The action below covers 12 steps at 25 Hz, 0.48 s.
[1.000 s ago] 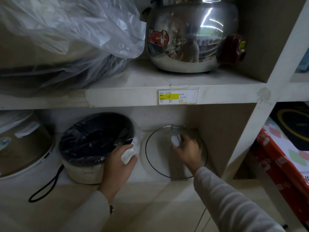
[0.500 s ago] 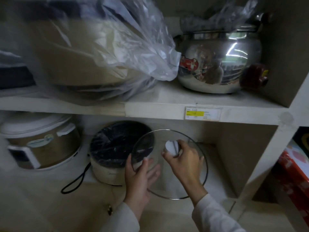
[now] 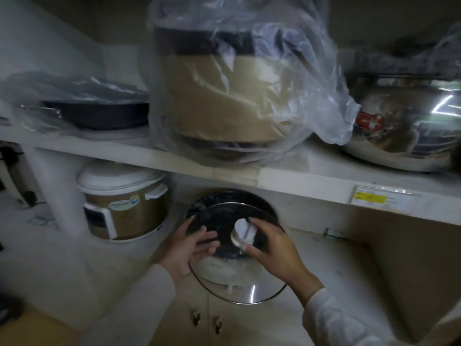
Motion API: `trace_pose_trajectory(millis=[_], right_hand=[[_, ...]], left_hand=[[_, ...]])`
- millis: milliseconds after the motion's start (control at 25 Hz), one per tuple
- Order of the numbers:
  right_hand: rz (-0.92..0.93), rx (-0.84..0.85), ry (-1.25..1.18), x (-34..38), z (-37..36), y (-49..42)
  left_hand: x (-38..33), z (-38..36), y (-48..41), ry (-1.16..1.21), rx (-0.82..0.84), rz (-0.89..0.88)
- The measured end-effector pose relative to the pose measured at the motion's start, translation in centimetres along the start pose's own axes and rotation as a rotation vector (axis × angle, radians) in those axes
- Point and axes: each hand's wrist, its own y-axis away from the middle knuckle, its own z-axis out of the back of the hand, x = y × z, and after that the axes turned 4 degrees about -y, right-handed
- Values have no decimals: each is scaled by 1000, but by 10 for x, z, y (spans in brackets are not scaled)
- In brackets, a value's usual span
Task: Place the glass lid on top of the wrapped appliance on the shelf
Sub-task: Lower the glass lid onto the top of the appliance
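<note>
The round glass lid (image 3: 239,280) with a metal rim and a white knob is tilted toward me in front of the lower shelf. My right hand (image 3: 277,253) is shut on the knob. My left hand (image 3: 189,248) holds the lid's left edge, fingers spread across the glass. Right behind the lid sits the small appliance (image 3: 224,203), its dark top wrapped in clear film; the lid covers most of it from my view. I cannot tell whether the lid touches it.
A gold and white rice cooker (image 3: 122,208) stands left of the wrapped appliance. On the upper shelf (image 3: 299,181) are a bagged pan (image 3: 97,116), a large bagged cooker (image 3: 224,96) and a shiny steel pot (image 3: 409,126). A yellow price tag (image 3: 381,198) sits on the shelf edge.
The lid left the back wall on the right and travelled left, in front of the wrapped appliance. My left hand let go of the appliance's wrap and took the lid's edge.
</note>
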Motion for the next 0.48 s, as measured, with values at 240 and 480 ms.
trace_pose_trajectory(millis=[240, 480], right_hand=[[-99, -5, -27, 22, -22, -46], [-154, -46, -44, 27, -28, -86]], left_hand=[[-22, 18, -39, 28, 114, 89], [-23, 26, -75, -221, -61, -200]])
